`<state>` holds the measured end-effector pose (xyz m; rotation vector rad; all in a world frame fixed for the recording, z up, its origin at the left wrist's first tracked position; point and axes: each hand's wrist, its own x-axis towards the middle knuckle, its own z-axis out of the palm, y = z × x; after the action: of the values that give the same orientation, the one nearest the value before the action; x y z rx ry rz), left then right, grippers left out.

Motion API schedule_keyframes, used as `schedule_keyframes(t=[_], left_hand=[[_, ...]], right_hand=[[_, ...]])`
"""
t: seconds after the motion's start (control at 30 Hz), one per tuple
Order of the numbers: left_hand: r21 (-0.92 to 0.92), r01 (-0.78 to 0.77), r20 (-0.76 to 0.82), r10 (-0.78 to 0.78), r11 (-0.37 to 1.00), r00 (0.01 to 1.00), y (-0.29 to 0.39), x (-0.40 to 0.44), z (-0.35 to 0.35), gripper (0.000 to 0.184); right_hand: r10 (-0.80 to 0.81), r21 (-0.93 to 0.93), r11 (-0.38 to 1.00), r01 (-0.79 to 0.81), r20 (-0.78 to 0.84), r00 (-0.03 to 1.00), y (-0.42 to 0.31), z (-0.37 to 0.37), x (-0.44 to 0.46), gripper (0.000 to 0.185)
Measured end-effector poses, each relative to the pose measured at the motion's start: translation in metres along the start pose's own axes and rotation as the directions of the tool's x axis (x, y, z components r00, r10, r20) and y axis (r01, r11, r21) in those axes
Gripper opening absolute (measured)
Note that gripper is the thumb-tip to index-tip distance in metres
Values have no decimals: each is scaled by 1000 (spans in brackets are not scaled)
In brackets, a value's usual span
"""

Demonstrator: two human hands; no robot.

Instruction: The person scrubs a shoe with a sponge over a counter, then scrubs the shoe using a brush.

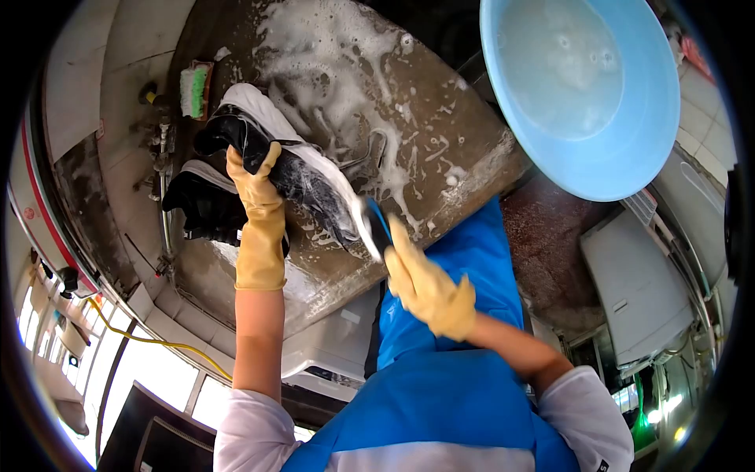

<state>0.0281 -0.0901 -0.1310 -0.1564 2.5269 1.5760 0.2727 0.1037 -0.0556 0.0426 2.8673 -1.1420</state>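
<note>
A black shoe with a thick white sole (303, 169) lies tilted over the wet, soapy counter (440, 118), with foam on its dark upper. My left hand (257, 185), in a yellow rubber glove, grips it at the ankle opening. In my right hand (425, 283), gloved too and slightly blurred, is a brush (376, 224) with a dark and blue back; its bristles meet the toe end of the sole. A second black shoe (204, 200) rests on the counter left of my left forearm.
A brush with green and white bristles (194, 90) lies at the counter's upper left, near a metal tap pipe (165, 149). At the upper right stands a light blue basin (661, 94) of soapy water. A grey machine (637, 291) is at the right.
</note>
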Motion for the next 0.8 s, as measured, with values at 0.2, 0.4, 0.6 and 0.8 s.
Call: schedule_keyframes(t=[0.2, 0.4, 0.6, 0.8], left_hand=[[52, -79, -31, 80, 996, 996, -9, -2, -4, 42], [58, -6, -13, 7, 998, 1000, -2, -4, -3, 40], [39, 18, 23, -19, 999, 1000, 16, -8, 3, 31], [15, 67, 79, -68, 998, 994, 8, -5, 1, 27]], right_hand=[[-76, -190, 980, 55, -103, 992, 25, 13, 84, 33], [276, 304, 904, -300, 119, 954, -15, 0, 7, 30], [-35, -399, 917, 2, -75, 997, 9, -3, 114, 32], [240, 293, 928, -231, 6, 971, -5, 11, 12, 39]])
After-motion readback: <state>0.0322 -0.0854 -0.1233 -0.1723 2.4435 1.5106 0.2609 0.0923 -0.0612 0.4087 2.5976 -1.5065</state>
